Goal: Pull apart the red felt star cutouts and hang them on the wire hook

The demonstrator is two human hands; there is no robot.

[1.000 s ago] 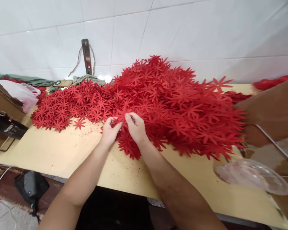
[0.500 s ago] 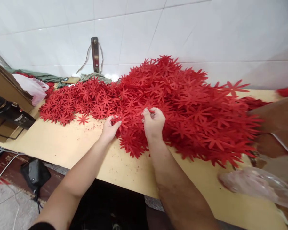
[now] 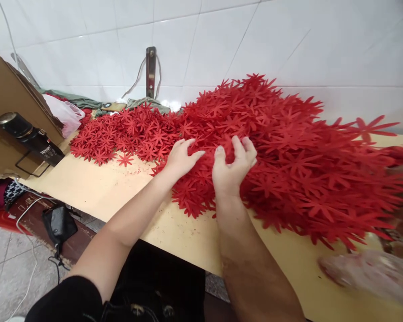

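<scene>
A large heap of red flower-shaped cutouts (image 3: 289, 165) with narrow petals spreads over the pale tabletop (image 3: 121, 192). My left hand (image 3: 182, 157) is over the near middle of the heap, fingers stretched and thumb apart, with nothing visible in it. Close by on its right, my right hand (image 3: 233, 165) has its fingers spread and curved above the same cutouts. Whether the fingertips touch the heap is hard to tell. One single red cutout (image 3: 124, 159) lies at the heap's lower left edge.
At the left a black vacuum flask (image 3: 30, 138) stands by a cardboard box (image 3: 16, 89). A pinkish plastic bag (image 3: 65, 114) lies behind them. Clear plastic (image 3: 366, 273) sits at the right front. A white tiled wall (image 3: 195, 44) with a metal bracket (image 3: 151, 74) closes the back.
Both hands were pinching at red cutouts; now their fingers have opened and they have moved a little right and farther over the heap. The view has swung slightly left.
</scene>
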